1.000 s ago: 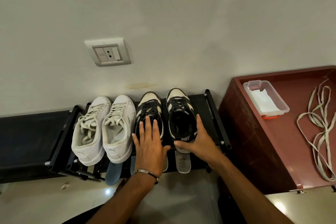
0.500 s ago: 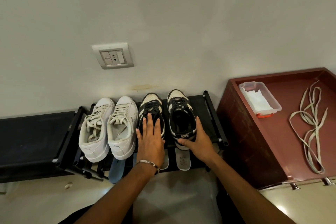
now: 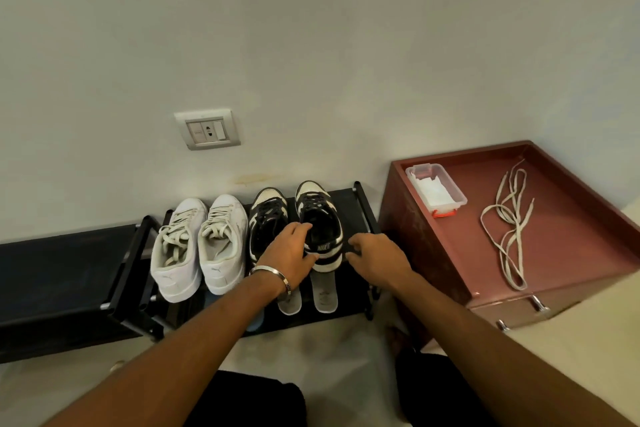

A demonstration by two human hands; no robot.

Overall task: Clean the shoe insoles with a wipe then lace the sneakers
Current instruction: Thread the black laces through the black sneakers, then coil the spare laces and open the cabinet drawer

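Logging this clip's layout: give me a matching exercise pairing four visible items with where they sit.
Things:
1. pair of white lace-up sneakers
2. clear plastic box of white wipes
3. loose cream shoelaces
4. grey shoe insoles

Places:
A. left part of the dark red cabinet top
B. lower tier of the black shoe rack, below the black-and-white sneakers
C. top tier, left of the black-and-white sneakers
D. cabinet top, right of the box

Pairs: 1-C, 2-A, 3-D, 4-B

Left hand (image 3: 291, 258) grips the right black-and-white sneaker (image 3: 320, 222) on the rack (image 3: 360, 215); right hand (image 3: 375, 258) hovers beside it.
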